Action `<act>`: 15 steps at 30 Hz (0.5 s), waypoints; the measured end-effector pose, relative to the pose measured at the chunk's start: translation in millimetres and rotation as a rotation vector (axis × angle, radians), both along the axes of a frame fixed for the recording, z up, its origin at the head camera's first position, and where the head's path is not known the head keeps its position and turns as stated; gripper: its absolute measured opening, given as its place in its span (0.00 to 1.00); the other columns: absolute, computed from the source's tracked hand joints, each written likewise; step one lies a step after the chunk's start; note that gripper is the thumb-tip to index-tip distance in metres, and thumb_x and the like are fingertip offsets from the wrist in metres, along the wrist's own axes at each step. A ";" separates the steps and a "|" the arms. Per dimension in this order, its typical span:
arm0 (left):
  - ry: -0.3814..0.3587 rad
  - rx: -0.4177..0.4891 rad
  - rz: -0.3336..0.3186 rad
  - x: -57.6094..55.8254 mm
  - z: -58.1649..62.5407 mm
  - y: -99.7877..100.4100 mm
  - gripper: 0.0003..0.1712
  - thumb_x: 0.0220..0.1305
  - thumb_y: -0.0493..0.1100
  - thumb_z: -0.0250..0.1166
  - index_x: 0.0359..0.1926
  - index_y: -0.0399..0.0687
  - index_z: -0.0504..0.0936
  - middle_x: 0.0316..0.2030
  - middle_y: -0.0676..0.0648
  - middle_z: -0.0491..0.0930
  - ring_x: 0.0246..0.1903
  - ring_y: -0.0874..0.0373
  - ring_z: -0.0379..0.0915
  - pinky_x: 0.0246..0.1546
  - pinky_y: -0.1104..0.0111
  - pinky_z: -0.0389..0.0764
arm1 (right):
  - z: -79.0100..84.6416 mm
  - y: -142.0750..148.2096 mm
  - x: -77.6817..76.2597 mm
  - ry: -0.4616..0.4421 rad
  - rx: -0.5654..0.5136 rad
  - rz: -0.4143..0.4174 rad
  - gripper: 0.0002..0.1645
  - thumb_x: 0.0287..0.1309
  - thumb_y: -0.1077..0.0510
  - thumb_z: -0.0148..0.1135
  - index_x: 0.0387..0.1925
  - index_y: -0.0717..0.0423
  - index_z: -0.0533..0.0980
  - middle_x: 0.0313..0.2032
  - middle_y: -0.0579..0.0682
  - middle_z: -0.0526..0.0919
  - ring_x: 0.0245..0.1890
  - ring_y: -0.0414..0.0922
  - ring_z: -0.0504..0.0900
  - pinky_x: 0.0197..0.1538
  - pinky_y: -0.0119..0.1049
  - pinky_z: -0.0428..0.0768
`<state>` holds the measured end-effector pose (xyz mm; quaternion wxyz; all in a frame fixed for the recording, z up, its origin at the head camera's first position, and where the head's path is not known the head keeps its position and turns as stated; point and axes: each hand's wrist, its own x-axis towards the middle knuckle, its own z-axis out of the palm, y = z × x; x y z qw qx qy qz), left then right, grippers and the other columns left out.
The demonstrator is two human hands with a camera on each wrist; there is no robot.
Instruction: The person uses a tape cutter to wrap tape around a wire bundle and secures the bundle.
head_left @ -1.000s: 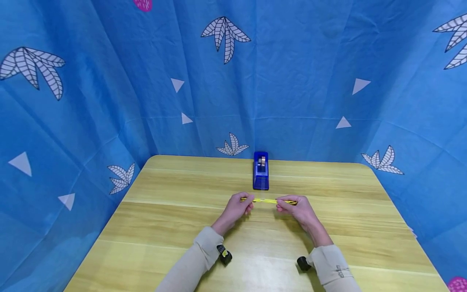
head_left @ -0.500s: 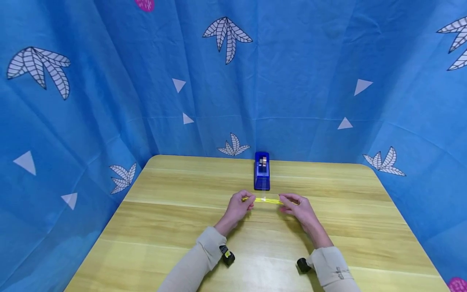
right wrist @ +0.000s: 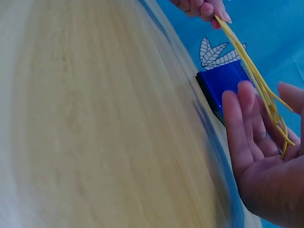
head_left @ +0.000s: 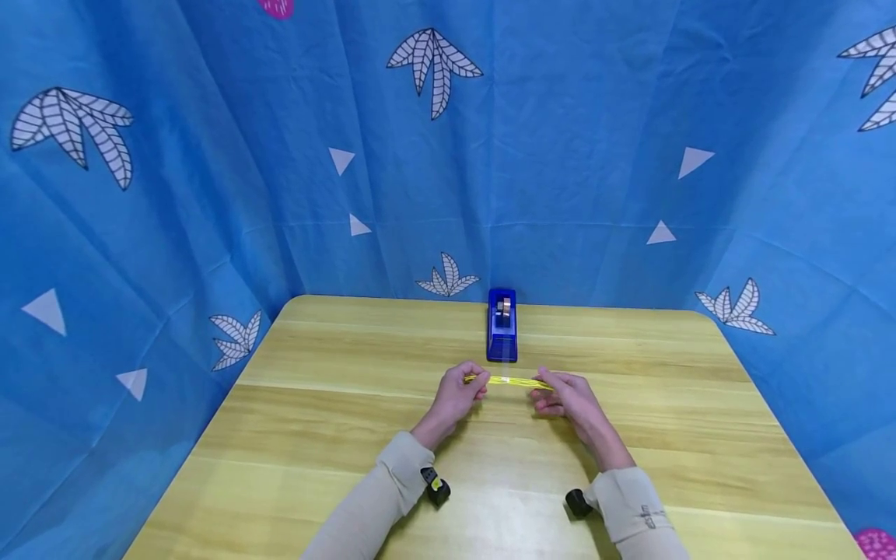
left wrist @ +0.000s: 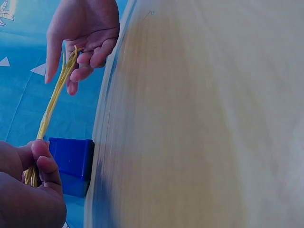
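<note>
My left hand (head_left: 453,398) pinches one end of a bundle of thin yellow strands (head_left: 518,382) between thumb and fingers. The bundle stretches sideways over the table to my right hand (head_left: 575,400). In the right wrist view, the right fingers (right wrist: 232,123) are spread and the thumb stands apart, with the loose strand ends lying over the palm. A small shiny patch, like clear tape, shows on the bundle's middle. Just beyond the bundle stands a blue tape dispenser (head_left: 502,346), and a faint clear strip shows between its front and the bundle.
Both hands work over a wood-grain table (head_left: 336,451), the dispenser near its back edge. A blue patterned curtain (head_left: 574,155) hangs behind and at both sides. Small black cameras (head_left: 437,490) sit at the cuffs.
My right hand has loosened its pinch on the bundle's right end and its fingers have spread. The left hand keeps its pinch almost in place.
</note>
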<state>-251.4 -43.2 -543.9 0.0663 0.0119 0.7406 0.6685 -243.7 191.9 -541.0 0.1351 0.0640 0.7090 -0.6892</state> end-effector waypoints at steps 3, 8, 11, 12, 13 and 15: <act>0.002 -0.009 0.000 -0.3 0.9 -0.7 0.06 0.73 0.39 0.64 0.41 0.40 0.84 0.29 0.49 0.80 0.28 0.60 0.75 0.29 0.74 0.77 | 0.6 -0.5 -0.2 -0.001 0.018 0.034 0.35 0.71 0.42 0.63 0.58 0.72 0.77 0.34 0.52 0.88 0.29 0.42 0.85 0.39 0.35 0.88; 0.002 -0.007 -0.002 -1.6 2.0 -2.4 0.06 0.73 0.39 0.65 0.43 0.40 0.84 0.32 0.45 0.82 0.29 0.60 0.76 0.29 0.75 0.78 | 0.6 0.7 -1.4 0.021 0.010 0.069 0.28 0.70 0.50 0.67 0.51 0.74 0.81 0.25 0.45 0.84 0.23 0.37 0.80 0.34 0.32 0.86; -0.006 -0.007 -0.006 -2.5 3.0 -3.3 0.07 0.74 0.41 0.65 0.43 0.41 0.84 0.32 0.46 0.82 0.29 0.60 0.76 0.29 0.74 0.79 | 0.0 0.7 -2.5 0.037 -0.021 0.056 0.23 0.70 0.55 0.67 0.52 0.75 0.81 0.23 0.44 0.82 0.22 0.36 0.80 0.33 0.31 0.86; -0.008 -0.014 -0.004 -2.9 3.1 -3.5 0.08 0.74 0.42 0.65 0.44 0.41 0.84 0.32 0.46 0.81 0.29 0.60 0.76 0.30 0.74 0.79 | -0.5 0.6 -2.8 0.042 -0.028 0.047 0.22 0.70 0.57 0.66 0.52 0.75 0.81 0.23 0.44 0.83 0.23 0.36 0.80 0.34 0.31 0.86; -0.006 -0.029 -0.002 -3.4 2.9 -3.8 0.09 0.74 0.44 0.65 0.45 0.41 0.85 0.32 0.47 0.82 0.30 0.60 0.76 0.30 0.73 0.79 | -1.1 0.5 -3.3 0.052 -0.028 0.047 0.21 0.70 0.58 0.66 0.52 0.75 0.81 0.23 0.44 0.83 0.23 0.36 0.81 0.34 0.31 0.87; 0.009 -0.081 0.010 -5.1 2.1 -4.1 0.12 0.74 0.47 0.64 0.46 0.42 0.85 0.35 0.48 0.82 0.32 0.60 0.77 0.33 0.72 0.80 | -2.1 -0.2 -3.7 0.072 -0.026 0.044 0.20 0.70 0.59 0.66 0.52 0.75 0.81 0.25 0.45 0.86 0.25 0.37 0.84 0.36 0.31 0.88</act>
